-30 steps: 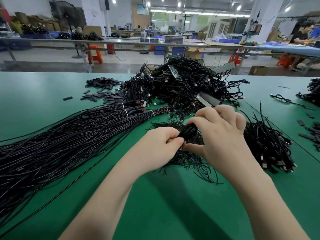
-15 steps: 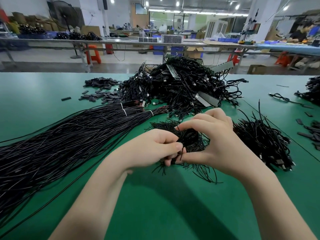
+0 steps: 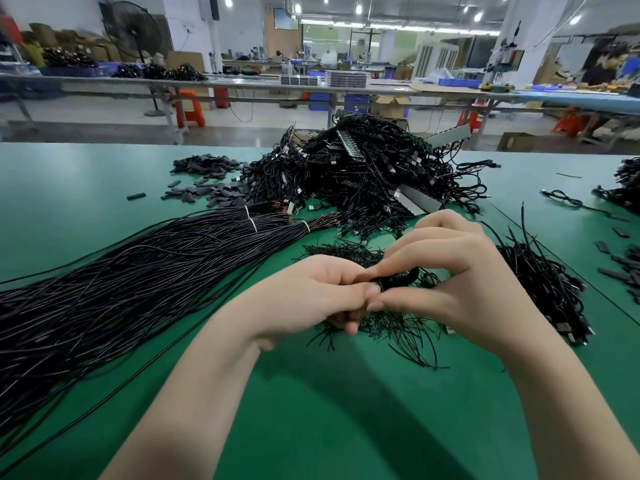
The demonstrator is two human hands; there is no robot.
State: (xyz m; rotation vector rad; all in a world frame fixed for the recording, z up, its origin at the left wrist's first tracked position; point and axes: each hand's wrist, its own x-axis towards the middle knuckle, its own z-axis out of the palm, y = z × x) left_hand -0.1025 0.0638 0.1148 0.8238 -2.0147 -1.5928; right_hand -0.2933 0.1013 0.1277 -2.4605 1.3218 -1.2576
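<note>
The left hand (image 3: pixel 311 292) was closed, its thumb and curled fingers pinching the left end of the coiled cable (image 3: pixel 398 277). The coiled cable was a small, tight, black oval bundle, held just above the green surface (image 3: pixel 86 188) at centre, between both hands. The right hand (image 3: pixel 460 282) pinched the coil's top and underside between forefinger and thumb; the remaining fingers were curled above it.

Directly below the coil lay a loose scatter of thin black ties (image 3: pixel 391 323). At far left, long black cables (image 3: pixel 121 289) were bunched by white bands (image 3: pixel 251 223). Behind them lay short black sleeve pieces (image 3: pixel 207 188), then a tall heap of plugged cables (image 3: pixel 374 174). A further cable pile (image 3: pixel 547 289) lay just right of the right hand.

Under the far bench stood blue bins (image 3: pixel 356 100) and an open cardboard box (image 3: pixel 389 105); their contents could not be determined.
</note>
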